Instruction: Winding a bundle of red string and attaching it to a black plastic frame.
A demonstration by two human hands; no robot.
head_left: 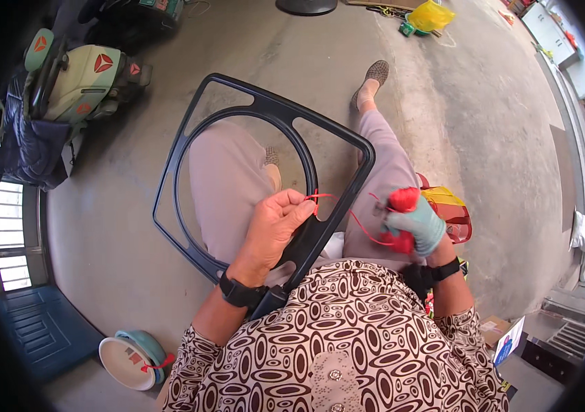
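A black squarish frame (285,110) with a large round opening rests tilted across my lap, near my left forearm. My bare left hand (277,226) is closed in a pinch on a red cord (325,196) at the inner ring's right side. Red turns of cord show around the ring there. The strand loops rightward to my right hand (416,226), which wears a pale blue-green glove and is closed on the cord. Motion blurs its fingers. Red patches show at them, but whether these are bunched cord or glove tips I cannot tell. Something small and dark is beside them, too blurred to name.
A pale green motor scooter (90,79) stands at the far left. Basins (117,364) with red strips sit at the lower left. A red and yellow bag (454,209) is beside my right leg. A yellow plastic bag (431,15) lies farther off on the concrete floor (505,137).
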